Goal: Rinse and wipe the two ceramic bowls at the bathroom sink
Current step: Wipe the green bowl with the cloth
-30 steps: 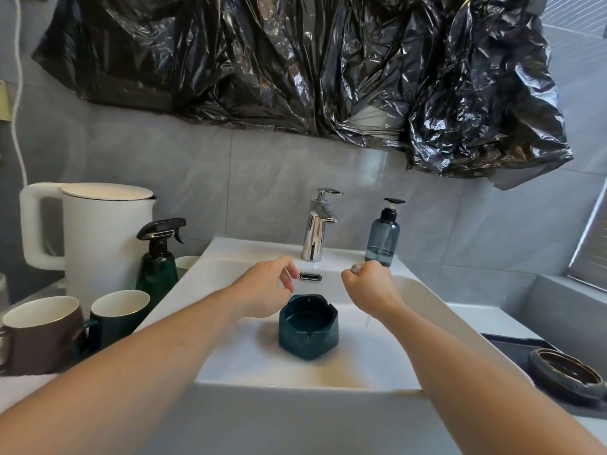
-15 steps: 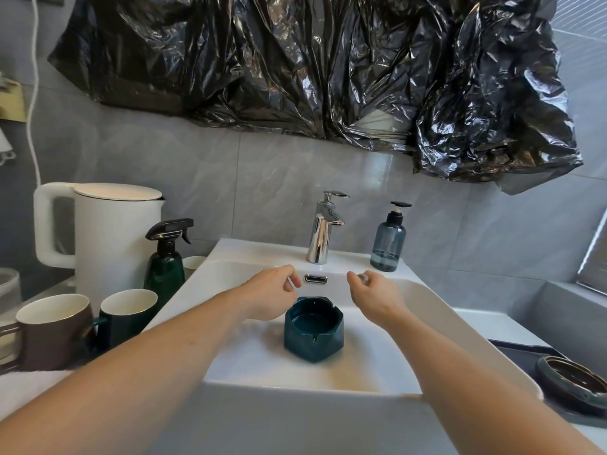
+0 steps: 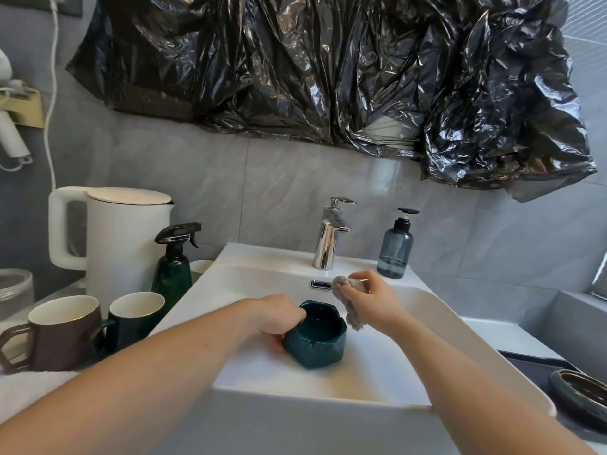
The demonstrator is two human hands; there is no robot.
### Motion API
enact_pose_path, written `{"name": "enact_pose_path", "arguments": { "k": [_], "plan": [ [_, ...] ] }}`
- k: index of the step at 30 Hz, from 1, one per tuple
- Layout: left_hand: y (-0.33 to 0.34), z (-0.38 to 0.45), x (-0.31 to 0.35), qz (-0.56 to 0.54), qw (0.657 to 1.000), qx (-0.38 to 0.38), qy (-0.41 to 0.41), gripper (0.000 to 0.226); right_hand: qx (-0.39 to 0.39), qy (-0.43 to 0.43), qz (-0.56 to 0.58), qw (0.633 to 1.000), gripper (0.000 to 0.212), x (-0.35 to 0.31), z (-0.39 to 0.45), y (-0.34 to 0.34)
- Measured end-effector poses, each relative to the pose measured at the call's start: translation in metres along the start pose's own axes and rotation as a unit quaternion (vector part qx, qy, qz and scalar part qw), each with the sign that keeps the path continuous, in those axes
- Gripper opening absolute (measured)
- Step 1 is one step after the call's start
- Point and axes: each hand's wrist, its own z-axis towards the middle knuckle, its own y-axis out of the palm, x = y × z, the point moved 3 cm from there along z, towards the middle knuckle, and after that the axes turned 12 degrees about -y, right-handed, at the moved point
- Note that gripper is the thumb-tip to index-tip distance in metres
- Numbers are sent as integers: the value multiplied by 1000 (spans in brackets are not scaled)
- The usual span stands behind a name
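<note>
A dark teal ceramic bowl [image 3: 317, 338] with a notched rim stands in the white sink [image 3: 262, 284]. My left hand [image 3: 274, 318] grips its left side, fingers over the rim and thumb low on the outside wall. My right hand [image 3: 374, 298] holds a small grey cloth [image 3: 349, 302] just above and to the right of the bowl, with the cloth hanging down beside the rim. A second, brown-glazed bowl [image 3: 581, 394] sits on a dark tray [image 3: 532, 366] at the far right. No water runs from the chrome tap [image 3: 328, 238].
A blue soap dispenser [image 3: 395, 247] stands right of the tap. Left of the sink are a green spray bottle [image 3: 174, 264], a white kettle [image 3: 121, 238], a green mug [image 3: 134, 318] and a brown mug [image 3: 59, 333]. Black plastic sheeting [image 3: 328, 70] hangs on the wall above.
My left hand has dropped from above the bowl and taken hold of its left side. My right hand has turned, so the grey cloth now shows, hanging beside the bowl.
</note>
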Motion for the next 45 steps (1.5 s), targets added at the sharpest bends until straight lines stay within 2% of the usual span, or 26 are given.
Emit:
{"name": "enact_pose_path", "arguments": {
  "k": [3,5,10,14,19,24,28,30,34,37,41,45],
  "plan": [
    [-4,4,-2,-20,999,23,-14,26,15,-27,-32,999,30,-3,-1,-3],
    [-8,7,-4,-75,997,17,-19,39,30,-41,-43,998,31,-6,-1,-5],
    [-15,7,-2,-178,984,18,-14,46,55,-107,4,993,22,-26,-9,-2],
    [-13,3,1,-204,979,23,10,57,19,-158,-8,987,15,-39,-15,11],
    [-11,-11,11,-235,971,15,40,50,-25,-150,-93,984,11,-31,-9,19],
    [-13,-14,14,-216,973,62,44,50,-19,-194,-233,953,24,-33,-5,28],
    [-11,-11,15,-201,975,82,53,50,-27,-217,-279,935,17,-39,-5,36],
    [-11,-10,16,-201,974,89,55,50,-55,-223,-283,931,21,-39,-6,40],
    [-18,-6,13,-194,973,114,53,52,-139,-223,-226,938,42,-41,-11,49],
    [-23,-4,11,-185,975,111,58,53,-157,-211,-200,944,42,-41,-11,50],
    [-23,-5,10,-172,977,114,59,48,-135,-194,-272,933,34,-41,-11,43],
    [-20,-7,14,-194,972,103,88,42,-49,-189,-344,919,30,-46,-11,32]
  ]
}}
